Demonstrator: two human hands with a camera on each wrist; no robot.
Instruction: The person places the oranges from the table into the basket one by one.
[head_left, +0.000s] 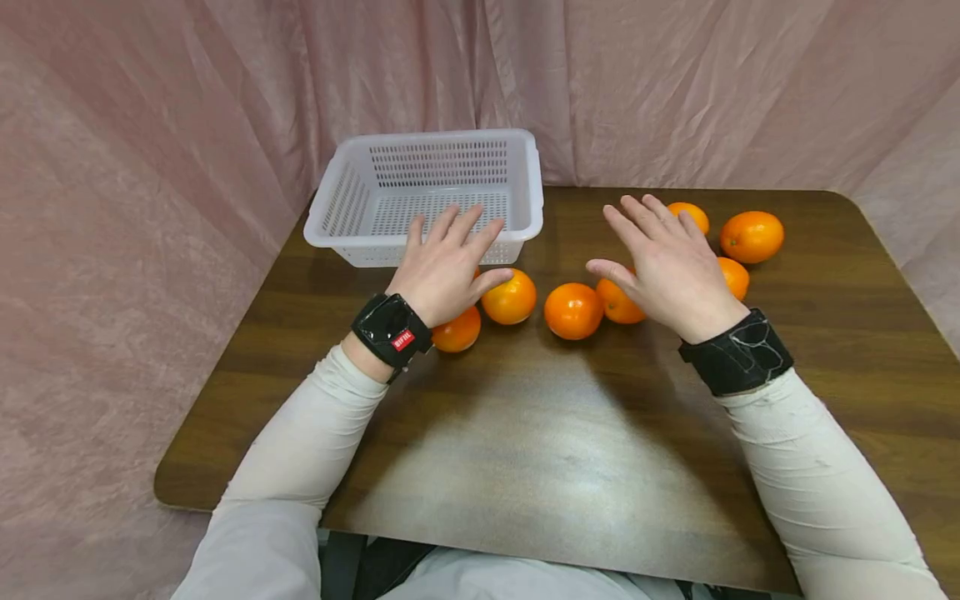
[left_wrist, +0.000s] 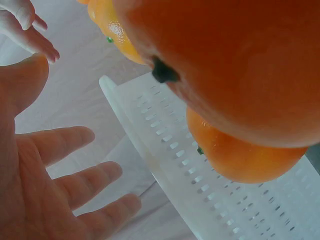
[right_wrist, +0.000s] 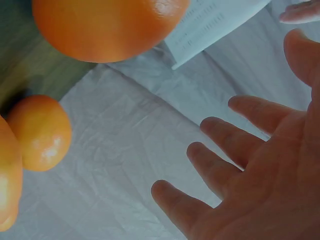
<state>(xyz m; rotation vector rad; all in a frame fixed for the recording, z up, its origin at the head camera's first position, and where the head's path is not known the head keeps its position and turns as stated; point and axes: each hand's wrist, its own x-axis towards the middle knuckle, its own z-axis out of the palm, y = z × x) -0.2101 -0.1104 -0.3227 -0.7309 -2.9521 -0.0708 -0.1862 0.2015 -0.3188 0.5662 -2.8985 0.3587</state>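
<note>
Both hands hover with fingers spread and hold nothing. My left hand (head_left: pixel 442 267) is above a few oranges, just in front of the white plastic basket (head_left: pixel 341 242). One orange (head_left: pixel 509 297) shows beside its thumb, another orange (head_left: pixel 457 331) lies under the wrist, and a third is mostly hidden by the hand. To the right, my right hand (head_left: pixel 675 271) is over an orange (head_left: pixel 619 302) that it partly covers. An orange (head_left: pixel 573 311) lies left of that one. In the left wrist view, a large orange (left_wrist: pixel 235 65) fills the upper right, near the open palm.
Behind the right hand lie more oranges, one (head_left: pixel 752 237) farthest right, one (head_left: pixel 688 217) at the back and one (head_left: pixel 733 277) by the wrist. The basket's slotted floor shows no fruit. A brown wooden table (head_left: pixel 525 467) carries everything, with pink curtains (head_left: pixel 675 92) behind it.
</note>
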